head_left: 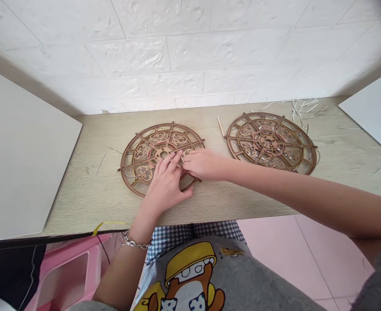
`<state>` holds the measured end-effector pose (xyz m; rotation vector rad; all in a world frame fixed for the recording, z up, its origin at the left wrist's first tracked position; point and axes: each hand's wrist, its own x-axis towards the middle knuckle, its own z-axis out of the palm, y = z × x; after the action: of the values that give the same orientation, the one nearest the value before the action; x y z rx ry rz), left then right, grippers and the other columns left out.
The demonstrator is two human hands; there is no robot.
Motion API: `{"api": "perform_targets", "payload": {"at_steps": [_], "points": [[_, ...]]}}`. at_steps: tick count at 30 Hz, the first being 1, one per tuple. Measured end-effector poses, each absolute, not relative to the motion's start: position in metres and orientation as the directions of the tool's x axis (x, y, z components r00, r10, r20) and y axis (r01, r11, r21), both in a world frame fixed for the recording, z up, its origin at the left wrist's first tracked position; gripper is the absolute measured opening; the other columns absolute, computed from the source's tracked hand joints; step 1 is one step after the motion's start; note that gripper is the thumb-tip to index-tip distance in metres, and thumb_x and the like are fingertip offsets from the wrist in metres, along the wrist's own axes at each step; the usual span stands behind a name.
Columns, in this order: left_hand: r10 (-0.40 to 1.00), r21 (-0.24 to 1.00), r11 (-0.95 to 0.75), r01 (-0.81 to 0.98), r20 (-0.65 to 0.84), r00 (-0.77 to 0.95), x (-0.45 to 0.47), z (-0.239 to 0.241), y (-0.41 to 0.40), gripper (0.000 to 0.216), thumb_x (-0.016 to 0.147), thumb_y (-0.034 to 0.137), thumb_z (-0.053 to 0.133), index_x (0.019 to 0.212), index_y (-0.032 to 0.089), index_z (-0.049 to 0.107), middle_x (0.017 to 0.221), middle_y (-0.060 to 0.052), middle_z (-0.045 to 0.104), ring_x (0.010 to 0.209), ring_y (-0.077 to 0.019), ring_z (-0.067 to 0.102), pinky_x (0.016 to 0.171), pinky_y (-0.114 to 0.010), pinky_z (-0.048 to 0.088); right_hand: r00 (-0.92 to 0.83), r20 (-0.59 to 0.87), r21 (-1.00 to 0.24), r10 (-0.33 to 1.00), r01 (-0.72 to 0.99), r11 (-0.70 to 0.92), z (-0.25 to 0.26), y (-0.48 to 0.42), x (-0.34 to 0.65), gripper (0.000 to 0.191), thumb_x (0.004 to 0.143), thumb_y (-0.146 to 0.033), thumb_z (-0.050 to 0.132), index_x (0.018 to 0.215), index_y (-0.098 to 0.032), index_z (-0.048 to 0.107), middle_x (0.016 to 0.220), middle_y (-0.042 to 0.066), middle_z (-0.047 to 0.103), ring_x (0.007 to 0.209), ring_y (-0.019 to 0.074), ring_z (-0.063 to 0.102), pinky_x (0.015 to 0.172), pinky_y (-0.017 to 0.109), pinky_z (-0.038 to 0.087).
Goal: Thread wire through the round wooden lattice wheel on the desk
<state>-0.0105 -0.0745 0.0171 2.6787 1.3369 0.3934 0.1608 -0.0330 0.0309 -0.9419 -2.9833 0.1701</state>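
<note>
A round, copper-brown openwork frame [140, 151] with scroll patterns and thin wires lies flat on the table. Across its near right part rests my left hand [167, 185], palm down, fingers stretched over the spokes and thumb held apart. My right hand [201, 164] reaches in from the right and touches the fingertips of the left. Its fingers are bent and pressed together at the frame; whatever they pinch is hidden. To the right lies a second similar round frame [271, 140], with wires and small pale bits in its openings, partly behind my right forearm.
Behind the wooden tabletop [89, 185] stands a white brick-pattern wall [190, 52]. White panels flank it at left [24, 155] and right [375, 112]. Thin white strips [302, 108] lie at the back right, and a pale stick [221, 126] between the frames. A pink stool [76, 268] is below left.
</note>
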Motion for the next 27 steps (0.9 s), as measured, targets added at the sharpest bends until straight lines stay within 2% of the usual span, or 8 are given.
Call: {"api": "perform_targets", "payload": {"at_steps": [4, 6, 10, 12, 14, 16, 20, 27], "points": [[0.797, 0.228, -0.604, 0.764, 0.170, 0.579, -0.010, 0.016, -0.075, 0.029, 0.072, 0.036, 0.060, 0.091, 0.014, 0.064, 0.147, -0.014, 0.036, 0.136, -0.0336, 0.028, 0.112, -0.050, 0.026, -0.666, 0.001, -0.029, 0.746, 0.745, 0.666, 0.027, -0.046, 0.155, 0.019, 0.089, -0.018, 0.048, 0.085, -0.009, 0.064, 0.083, 0.010, 0.065, 0.083, 0.0207, 0.059, 0.073, 0.032, 0.037], [0.789, 0.232, -0.614, 0.755, 0.178, 0.588, -0.011, 0.016, -0.075, 0.031, 0.073, 0.036, 0.060, 0.094, 0.013, 0.064, 0.147, -0.014, 0.037, 0.136, -0.0333, 0.028, 0.112, -0.050, 0.027, -0.724, 0.003, 0.024, 0.690, 0.690, 0.724, 0.031, -0.049, 0.155, 0.019, 0.089, -0.015, 0.047, 0.085, -0.010, 0.065, 0.085, 0.010, 0.065, 0.085, 0.0208, 0.058, 0.074, 0.032, 0.036], [0.785, 0.241, -0.619, 0.747, 0.194, 0.588, -0.012, 0.017, -0.074, 0.032, 0.072, 0.036, 0.061, 0.095, 0.013, 0.063, 0.147, -0.015, 0.036, 0.136, -0.0340, 0.027, 0.111, -0.052, 0.027, -0.879, 0.056, 0.091, 0.473, 0.476, 0.875, 0.035, -0.048, 0.160, 0.027, 0.092, -0.011, 0.038, 0.087, -0.011, 0.065, 0.089, 0.010, 0.066, 0.092, 0.0206, 0.055, 0.078, 0.034, 0.032], [0.785, 0.242, -0.619, 0.747, 0.191, 0.589, -0.012, 0.017, -0.074, 0.029, 0.073, 0.036, 0.061, 0.091, 0.014, 0.064, 0.147, -0.015, 0.035, 0.136, -0.0344, 0.027, 0.111, -0.053, 0.027, -0.803, 0.084, 0.031, 0.590, 0.594, 0.804, 0.032, -0.047, 0.159, 0.026, 0.091, -0.014, 0.041, 0.084, -0.012, 0.066, 0.087, 0.010, 0.067, 0.087, 0.0202, 0.056, 0.079, 0.034, 0.030], [0.784, 0.242, -0.621, 0.745, 0.188, 0.592, -0.013, 0.016, -0.075, 0.027, 0.073, 0.035, 0.061, 0.090, 0.014, 0.064, 0.148, -0.015, 0.035, 0.136, -0.0340, 0.026, 0.111, -0.052, 0.026, -0.632, 0.051, -0.116, 0.774, 0.766, 0.633, 0.028, -0.048, 0.156, 0.022, 0.088, -0.019, 0.048, 0.077, -0.014, 0.066, 0.079, 0.007, 0.067, 0.078, 0.0187, 0.056, 0.077, 0.034, 0.028], [0.783, 0.242, -0.622, 0.745, 0.182, 0.595, -0.014, 0.015, -0.075, 0.027, 0.074, 0.035, 0.061, 0.091, 0.014, 0.064, 0.148, -0.015, 0.034, 0.136, -0.0334, 0.026, 0.112, -0.052, 0.026, -0.465, -0.022, -0.284, 0.885, 0.851, 0.441, 0.024, -0.050, 0.152, 0.018, 0.084, -0.021, 0.054, 0.071, -0.017, 0.066, 0.072, 0.003, 0.067, 0.071, 0.0164, 0.055, 0.076, 0.033, 0.026], [0.787, 0.244, -0.617, 0.748, 0.165, 0.595, -0.020, 0.015, -0.077, 0.029, 0.075, 0.036, 0.061, 0.094, 0.014, 0.064, 0.150, -0.014, 0.031, 0.137, -0.0330, 0.024, 0.112, -0.052, 0.025, -0.356, -0.034, -0.488, 0.934, 0.822, 0.295, 0.023, -0.053, 0.150, 0.014, 0.078, -0.020, 0.061, 0.065, -0.018, 0.063, 0.070, -0.001, 0.065, 0.075, 0.0141, 0.054, 0.079, 0.032, 0.022], [0.764, 0.224, -0.645, 0.731, 0.147, 0.629, -0.043, 0.009, -0.083, 0.029, 0.076, 0.034, 0.061, 0.096, 0.013, 0.063, 0.149, -0.015, 0.031, 0.137, -0.0332, 0.025, 0.110, -0.053, 0.028, -0.188, 0.057, -0.606, 0.981, 0.774, 0.183, 0.027, -0.057, 0.175, 0.022, 0.081, -0.029, 0.064, 0.064, -0.016, 0.060, 0.069, -0.001, 0.063, 0.070, 0.0118, 0.052, 0.079, 0.030, 0.025]]}}
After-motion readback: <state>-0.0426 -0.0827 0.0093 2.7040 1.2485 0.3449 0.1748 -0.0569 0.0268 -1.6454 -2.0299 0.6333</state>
